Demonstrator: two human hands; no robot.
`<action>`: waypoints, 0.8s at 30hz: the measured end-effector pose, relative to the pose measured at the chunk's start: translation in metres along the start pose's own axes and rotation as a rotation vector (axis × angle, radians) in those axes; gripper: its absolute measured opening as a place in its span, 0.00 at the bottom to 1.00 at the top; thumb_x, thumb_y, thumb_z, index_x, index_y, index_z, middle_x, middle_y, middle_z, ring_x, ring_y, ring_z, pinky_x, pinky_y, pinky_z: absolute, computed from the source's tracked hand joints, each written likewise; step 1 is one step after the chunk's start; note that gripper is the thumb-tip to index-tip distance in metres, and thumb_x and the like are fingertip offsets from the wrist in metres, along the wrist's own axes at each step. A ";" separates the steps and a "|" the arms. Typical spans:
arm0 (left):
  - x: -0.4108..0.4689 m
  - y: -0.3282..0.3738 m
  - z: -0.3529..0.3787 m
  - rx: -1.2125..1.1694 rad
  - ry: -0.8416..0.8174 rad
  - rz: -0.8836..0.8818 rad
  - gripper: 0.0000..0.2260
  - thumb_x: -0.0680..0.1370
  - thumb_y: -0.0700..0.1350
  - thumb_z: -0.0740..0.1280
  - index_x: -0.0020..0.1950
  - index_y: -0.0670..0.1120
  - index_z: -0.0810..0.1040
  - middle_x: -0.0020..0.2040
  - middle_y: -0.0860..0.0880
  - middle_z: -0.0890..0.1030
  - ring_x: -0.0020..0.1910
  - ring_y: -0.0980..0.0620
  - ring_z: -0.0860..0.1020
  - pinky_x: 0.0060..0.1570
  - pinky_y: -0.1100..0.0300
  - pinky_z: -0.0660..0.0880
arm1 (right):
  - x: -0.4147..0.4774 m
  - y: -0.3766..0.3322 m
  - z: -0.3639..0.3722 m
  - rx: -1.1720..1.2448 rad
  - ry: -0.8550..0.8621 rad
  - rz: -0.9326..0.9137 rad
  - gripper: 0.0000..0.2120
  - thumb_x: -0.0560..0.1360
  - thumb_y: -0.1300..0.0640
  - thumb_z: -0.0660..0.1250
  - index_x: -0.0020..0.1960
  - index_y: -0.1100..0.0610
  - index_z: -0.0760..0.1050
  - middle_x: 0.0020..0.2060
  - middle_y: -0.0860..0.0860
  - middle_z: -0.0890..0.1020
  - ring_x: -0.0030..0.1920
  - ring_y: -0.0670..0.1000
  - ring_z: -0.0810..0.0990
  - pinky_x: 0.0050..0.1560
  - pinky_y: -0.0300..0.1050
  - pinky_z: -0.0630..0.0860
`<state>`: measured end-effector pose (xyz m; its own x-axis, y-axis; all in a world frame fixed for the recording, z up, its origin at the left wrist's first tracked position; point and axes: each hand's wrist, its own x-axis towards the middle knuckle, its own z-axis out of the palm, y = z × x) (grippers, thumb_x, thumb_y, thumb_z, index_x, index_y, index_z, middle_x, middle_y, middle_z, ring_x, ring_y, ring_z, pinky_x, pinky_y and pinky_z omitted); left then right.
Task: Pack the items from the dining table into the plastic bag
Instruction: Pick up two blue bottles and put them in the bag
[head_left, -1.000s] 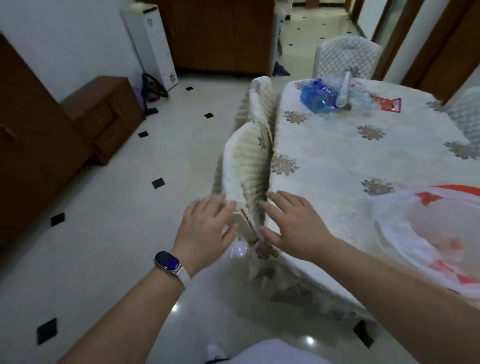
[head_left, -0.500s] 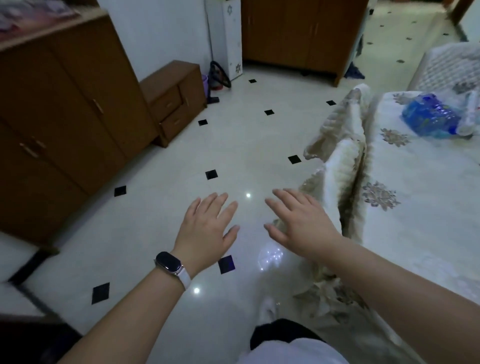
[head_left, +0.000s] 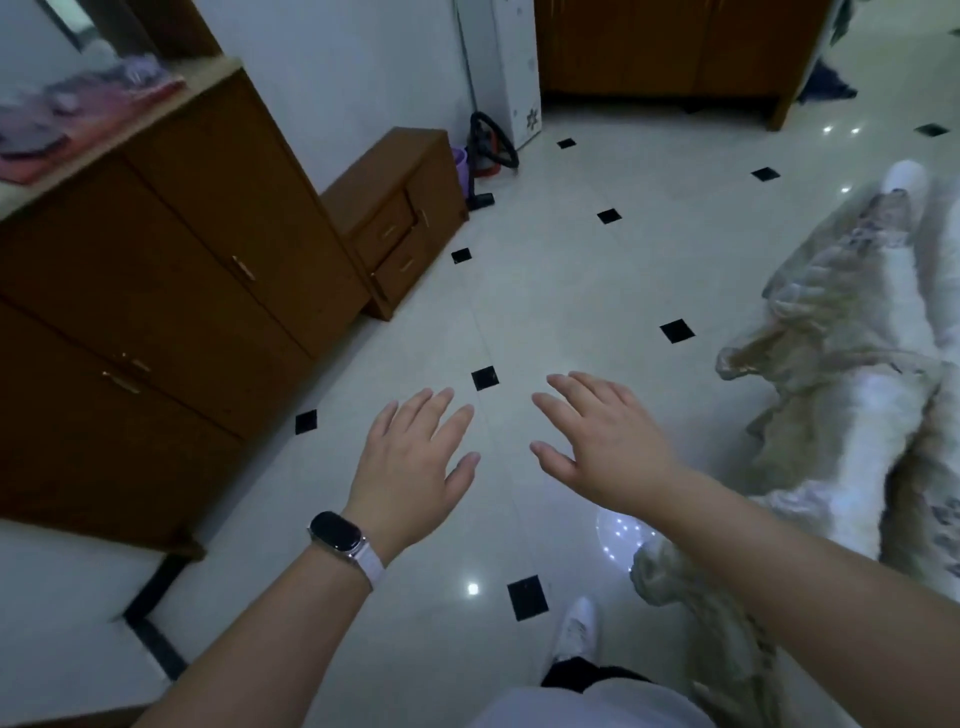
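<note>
A: State of the left hand (head_left: 415, 467)?

B: Lower centre of the frame, palm down, fingers straight and slightly spread, gripping nothing. Black smartwatch (head_left: 337, 532) on a white strap at the wrist.

A: And the right hand (head_left: 602, 441)?

B: Just to the right, apart from the other, equally flat and spread wide, also empty. Both above the pale tiled floor (head_left: 571, 291) with small black diamond insets.

A: Whereabouts of the plastic bag and the table items?

B: Cannot tell from this view. Along the right edge, a cloth-draped chair (head_left: 841, 395), cream and beige, folds hanging down to the floor.

A: Elsewhere?

B: Tall brown wooden cabinet (head_left: 156, 291) down the left side, pinkish cloth (head_left: 78, 114) on its top in the upper left. Low brown drawer unit (head_left: 400, 208) beyond it, against the white wall. Red-bodied vacuum cleaner (head_left: 488, 150) with a black hose just beside that, upper centre, next to a white appliance (head_left: 509, 67). White shoe (head_left: 576, 629) at bottom centre, just right of a black inset.
</note>
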<state>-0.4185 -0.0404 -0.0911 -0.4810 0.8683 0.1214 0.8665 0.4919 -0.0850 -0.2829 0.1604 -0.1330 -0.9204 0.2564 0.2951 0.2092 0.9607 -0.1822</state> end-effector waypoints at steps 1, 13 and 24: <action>0.021 -0.002 -0.002 0.005 0.005 0.011 0.23 0.79 0.58 0.56 0.69 0.49 0.75 0.69 0.45 0.76 0.68 0.43 0.73 0.67 0.43 0.68 | 0.013 0.012 -0.001 0.001 0.015 0.010 0.25 0.74 0.40 0.58 0.62 0.55 0.76 0.63 0.56 0.78 0.63 0.59 0.75 0.60 0.54 0.71; 0.223 0.027 0.002 -0.053 0.153 0.314 0.21 0.78 0.55 0.62 0.67 0.46 0.76 0.68 0.43 0.76 0.67 0.41 0.74 0.63 0.43 0.70 | 0.075 0.152 -0.037 -0.069 0.108 0.294 0.25 0.75 0.40 0.58 0.62 0.55 0.77 0.62 0.56 0.78 0.63 0.59 0.76 0.60 0.54 0.71; 0.385 0.066 0.050 -0.178 0.225 0.578 0.20 0.77 0.54 0.63 0.65 0.47 0.78 0.67 0.43 0.77 0.66 0.41 0.74 0.64 0.42 0.70 | 0.102 0.243 -0.040 -0.238 0.102 0.558 0.24 0.74 0.40 0.57 0.59 0.55 0.77 0.60 0.55 0.79 0.60 0.59 0.77 0.57 0.53 0.73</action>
<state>-0.5529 0.3300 -0.0992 0.0932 0.9457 0.3113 0.9956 -0.0863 -0.0360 -0.3130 0.4243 -0.1092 -0.6169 0.7251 0.3060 0.7294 0.6728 -0.1238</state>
